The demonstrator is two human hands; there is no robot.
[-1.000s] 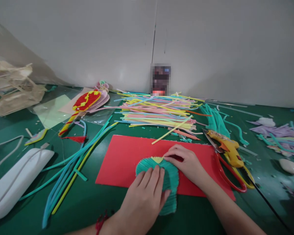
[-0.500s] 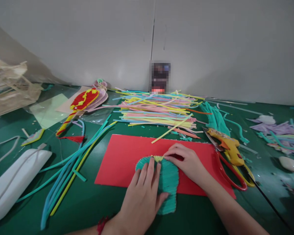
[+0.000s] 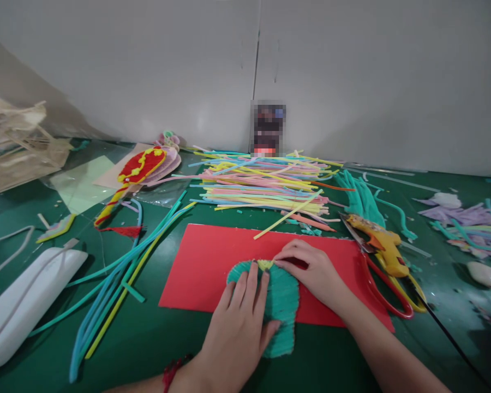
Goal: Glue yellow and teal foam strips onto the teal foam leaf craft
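Observation:
A teal fan-shaped piece built of rolled strips lies on a red sheet on the green table. A small yellow tip shows at its top. My left hand lies flat on the teal piece, fingers stretched toward the yellow tip. My right hand rests at the piece's upper right edge, its fingers curled and pinched together right beside the yellow tip. Whether anything is between those fingertips is hidden.
A pile of coloured strips lies behind the red sheet. Red-handled scissors and a yellow glue gun sit at the right. Long teal and yellow strips and a white object lie left. A red-and-yellow fan rests far left.
My left hand has slid forward over the teal piece, its fingertips now reaching the yellow tip. My right hand has stayed in place.

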